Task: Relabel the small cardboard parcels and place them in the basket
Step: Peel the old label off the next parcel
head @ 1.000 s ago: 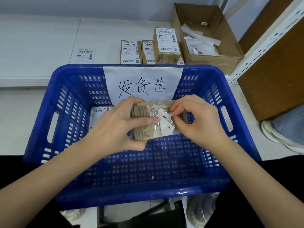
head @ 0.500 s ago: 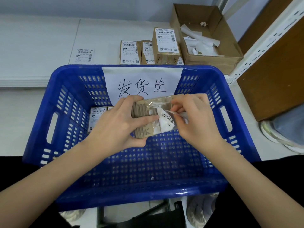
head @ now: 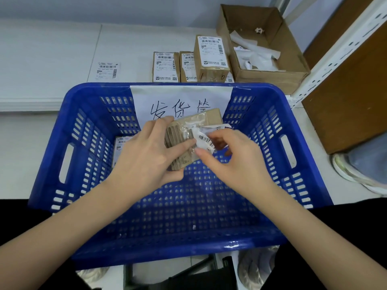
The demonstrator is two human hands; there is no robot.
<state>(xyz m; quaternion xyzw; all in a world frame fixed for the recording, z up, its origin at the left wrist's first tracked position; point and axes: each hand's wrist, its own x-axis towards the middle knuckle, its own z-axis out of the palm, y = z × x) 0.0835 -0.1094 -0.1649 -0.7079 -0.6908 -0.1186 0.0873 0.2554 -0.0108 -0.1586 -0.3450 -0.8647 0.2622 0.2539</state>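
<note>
Cardboard fills the left hand's (head: 150, 158) grip: a small taped parcel (head: 188, 139) clasped above the blue basket (head: 261, 130). Right hand (head: 234, 162) pinches the white barcode label (head: 204, 139) half-peeled from the parcel's top. Another labelled parcel (head: 120, 143) lies inside the basket. More labelled parcels (head: 210, 56) sit beyond on the table (head: 52, 59), beside an open carton (head: 261, 40).

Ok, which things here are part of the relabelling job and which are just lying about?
Job:
- held parcel, gripped by left hand
- old label, pinched by right hand
- blue basket
- waiting parcels
- loose label

Lying about:
- scrap box
- shoe
</note>
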